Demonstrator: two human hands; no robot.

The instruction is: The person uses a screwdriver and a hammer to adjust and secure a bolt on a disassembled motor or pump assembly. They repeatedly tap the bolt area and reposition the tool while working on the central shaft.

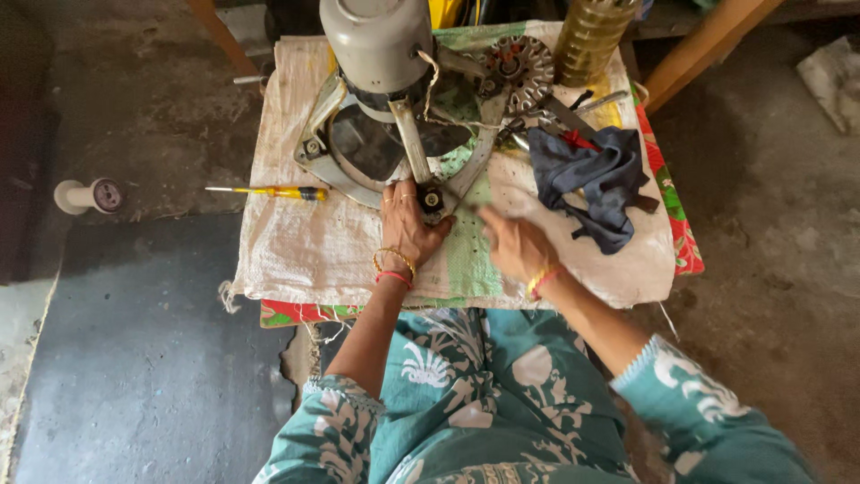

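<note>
A grey motor housing (376, 40) stands on a metal bracket frame (358, 166) with several arms, on a low table covered with a white woven sack (296, 242). My left hand (408, 224) grips the near arm of the frame beside a black round fitting (432, 199). My right hand (515, 244) is blurred just right of it, above the sack; its fingers look curled, and whether it holds a small tool I cannot tell.
A yellow-handled screwdriver (278, 192) lies left of the frame. A dark blue rag (596, 179) lies to the right over some tools. Behind are a round rotor disc (520, 70) and a yellowish bottle (591, 36). A white spool (90, 195) lies on the floor.
</note>
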